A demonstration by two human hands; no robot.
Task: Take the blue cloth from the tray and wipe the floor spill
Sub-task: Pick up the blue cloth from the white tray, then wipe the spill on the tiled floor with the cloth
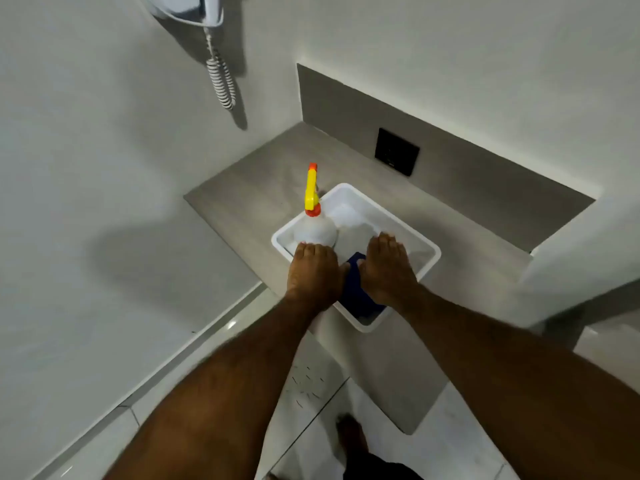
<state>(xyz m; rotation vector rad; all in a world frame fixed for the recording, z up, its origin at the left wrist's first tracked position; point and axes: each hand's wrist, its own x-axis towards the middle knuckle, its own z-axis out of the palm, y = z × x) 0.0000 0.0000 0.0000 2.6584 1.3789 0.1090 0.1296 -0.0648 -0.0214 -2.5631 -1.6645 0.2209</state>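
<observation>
A white tray [427,249] sits on a grey ledge [249,199]. In its near corner lies the dark blue cloth [358,296], mostly hidden between my hands. My left hand [313,271] lies palm down over the tray's left rim, fingers stretched toward a white spray bottle [317,230] with a yellow and orange trigger. Spread flat over the tray's middle is my right hand [388,268]. Both thumbs touch the cloth's far edge; neither hand visibly grips it. Dark specks [308,386] mark the pale floor tile below the ledge.
A black wall plate [397,151] is set in the grey back panel behind the tray. A white wall unit with a coiled cord [220,74] hangs at the upper left. My bare foot [350,434] stands on the tiles near the ledge's front.
</observation>
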